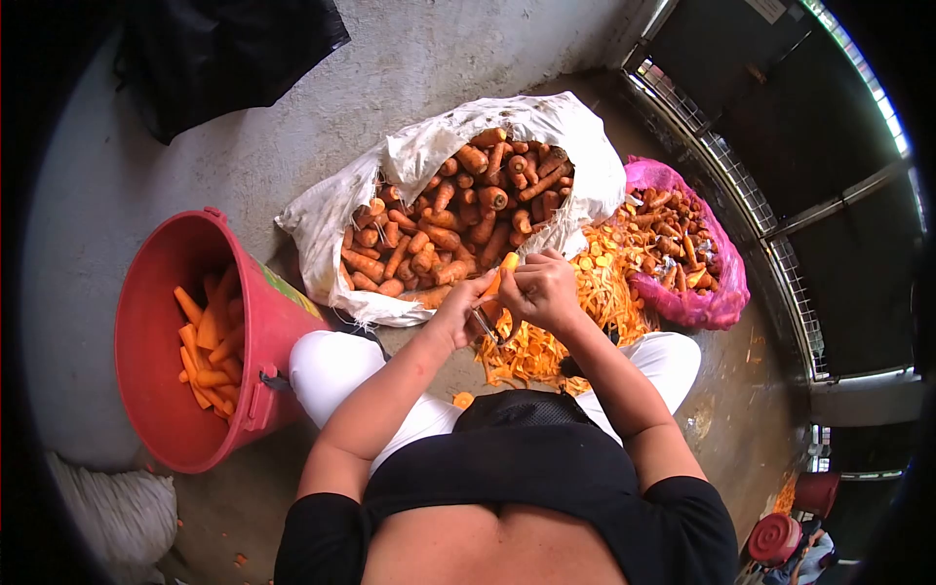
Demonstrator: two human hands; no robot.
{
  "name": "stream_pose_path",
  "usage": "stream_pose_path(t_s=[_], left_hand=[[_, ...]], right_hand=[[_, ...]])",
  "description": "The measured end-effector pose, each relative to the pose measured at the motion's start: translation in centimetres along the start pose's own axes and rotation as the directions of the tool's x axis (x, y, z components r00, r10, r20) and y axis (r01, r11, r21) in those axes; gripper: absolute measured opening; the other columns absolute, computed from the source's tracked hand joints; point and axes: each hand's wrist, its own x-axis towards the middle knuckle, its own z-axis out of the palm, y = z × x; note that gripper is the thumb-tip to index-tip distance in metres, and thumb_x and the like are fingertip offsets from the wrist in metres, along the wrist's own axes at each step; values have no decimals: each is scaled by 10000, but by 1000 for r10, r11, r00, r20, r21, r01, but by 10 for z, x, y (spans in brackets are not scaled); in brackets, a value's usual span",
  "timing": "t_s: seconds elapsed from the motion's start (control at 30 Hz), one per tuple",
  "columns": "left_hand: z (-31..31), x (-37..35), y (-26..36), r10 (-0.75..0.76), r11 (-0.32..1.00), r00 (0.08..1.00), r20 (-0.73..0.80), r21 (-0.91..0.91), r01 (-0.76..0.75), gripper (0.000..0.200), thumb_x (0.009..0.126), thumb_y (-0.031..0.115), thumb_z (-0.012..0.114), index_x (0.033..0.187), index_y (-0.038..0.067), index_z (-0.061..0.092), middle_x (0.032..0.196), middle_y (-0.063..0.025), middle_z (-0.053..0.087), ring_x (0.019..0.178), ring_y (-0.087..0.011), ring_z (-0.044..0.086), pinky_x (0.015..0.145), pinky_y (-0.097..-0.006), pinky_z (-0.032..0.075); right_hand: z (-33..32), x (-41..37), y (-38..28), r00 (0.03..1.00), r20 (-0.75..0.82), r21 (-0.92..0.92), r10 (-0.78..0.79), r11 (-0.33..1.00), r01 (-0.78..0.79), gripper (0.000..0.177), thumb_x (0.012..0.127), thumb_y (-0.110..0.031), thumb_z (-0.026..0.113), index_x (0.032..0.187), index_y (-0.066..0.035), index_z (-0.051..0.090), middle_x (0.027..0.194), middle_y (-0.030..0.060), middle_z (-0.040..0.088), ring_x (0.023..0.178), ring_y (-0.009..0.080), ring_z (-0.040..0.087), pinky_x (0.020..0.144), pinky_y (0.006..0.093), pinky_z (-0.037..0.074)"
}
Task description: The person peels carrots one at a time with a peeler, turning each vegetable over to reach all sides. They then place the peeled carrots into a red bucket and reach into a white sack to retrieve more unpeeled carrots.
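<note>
Both hands meet in front of my knees, over a heap of orange peelings point(531, 356). A carrot point(499, 278) with a bright peeled end stands tilted between them. My left hand point(463, 310) is closed round its lower part, and a metal tool point(485, 322), perhaps a peeler or knife, shows beside those fingers; which hand grips the tool is hard to tell. My right hand point(542, 290) has its fingers pressed together against the carrot's other side. Just beyond my hands lies an open white sack point(595, 156) full of unpeeled carrots point(444, 219).
A red bucket point(166, 409) holding peeled carrots point(210, 341) stands at the left. To the right is a pink sack point(717, 283) with carrot pieces. A black bag point(224, 58) is at the wall. A person point(814, 558) and red containers point(775, 538) show at lower right.
</note>
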Motion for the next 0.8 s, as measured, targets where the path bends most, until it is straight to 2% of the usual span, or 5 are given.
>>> stream_pose_path(t_s=[0.37, 0.43, 0.57, 0.67, 0.8], left_hand=[[11, -8, 10, -25, 980, 1000, 17, 198, 21, 353, 969, 326, 469, 1115, 11, 534, 852, -64, 603, 650, -126, 619, 510, -258, 535], [11, -12, 10, -63, 970, 992, 105, 240, 36, 376, 982, 327, 433, 1152, 5, 527, 826, -63, 582, 612, -109, 589, 476, -240, 510], [17, -20, 14, -90, 969, 979, 183, 245, 43, 467, 997, 383, 371, 1230, 1, 504, 814, -52, 559, 585, -81, 556, 479, -196, 481], [12, -13, 15, -81, 986, 988, 134, 155, 60, 451, 993, 383, 389, 1224, 15, 510, 812, -54, 559, 590, -81, 555, 496, -199, 488], [11, -1, 12, -32, 991, 999, 38, 133, 27, 348, 975, 329, 448, 1160, 45, 525, 849, -45, 598, 581, -95, 571, 495, -192, 502]], right_hand=[[10, 0, 61, 886, 19, 65, 464, 884, -464, 424, 867, -287, 569, 462, -164, 591, 428, -23, 504, 435, 139, 463, 622, 302, 457], [-14, -6, 118, 900, -5, -564, 436, 742, -363, 458, 879, -265, 554, 441, -135, 575, 425, -24, 527, 385, 87, 460, 582, 312, 444], [-36, -42, 165, 836, -276, -619, 475, 577, -532, 516, 908, -408, 464, 530, -125, 672, 449, 12, 567, 395, 129, 502, 557, 362, 445], [-38, -35, 120, 682, -171, -190, 712, 655, -731, 433, 892, -366, 492, 597, -136, 711, 418, 24, 547, 339, 147, 477, 469, 311, 420], [-25, -20, 44, 838, -89, 61, 538, 843, -535, 419, 895, -267, 544, 518, -133, 669, 384, -4, 499, 359, 100, 448, 426, 285, 364]])
